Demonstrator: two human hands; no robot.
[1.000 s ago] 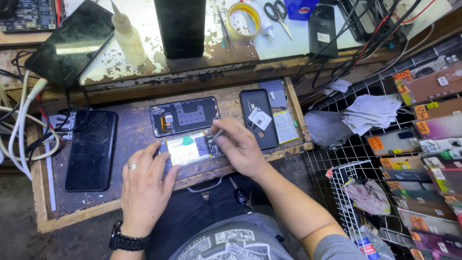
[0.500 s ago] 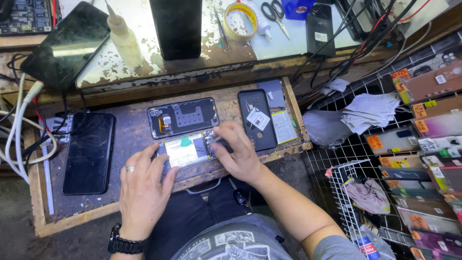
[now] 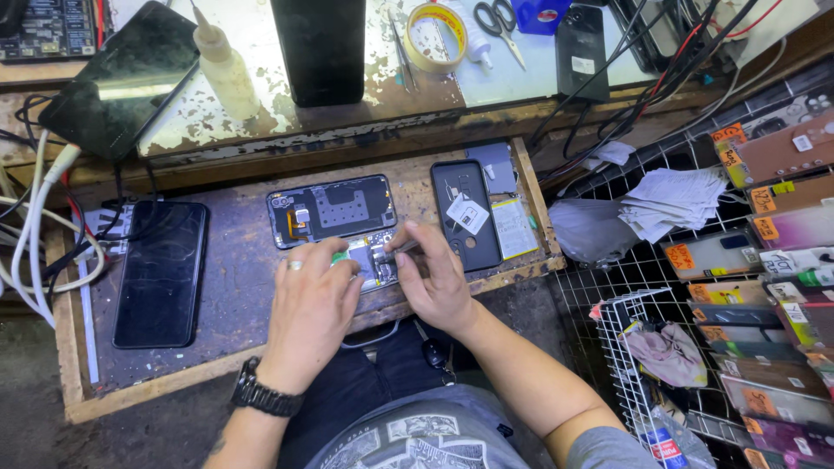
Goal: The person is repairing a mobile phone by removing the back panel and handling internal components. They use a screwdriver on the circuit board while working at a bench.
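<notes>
**Hands closed in over opened phone**

Hands sit nearer together than a second ago: left hand (image 3: 311, 306) now covers most of the opened phone (image 3: 372, 260), fingers curled down on its near edge; right hand (image 3: 437, 276) pinches a thin metal tool (image 3: 401, 249) at the exposed board. Phone lies at the near middle of the wooden tray (image 3: 234, 287). Beyond it: empty phone frame (image 3: 331, 210), black back cover (image 3: 464, 214), flat battery (image 3: 514, 227). Left: dark phone (image 3: 160, 273). Farthest, on the bench: glue bottle (image 3: 224, 68), tape roll (image 3: 438, 35), scissors (image 3: 502, 21).

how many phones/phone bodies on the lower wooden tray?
4: black glass-fronted phone at left, open black phone frame centre, opened phone under both hands, black back shell right. More may be hidden.
</notes>
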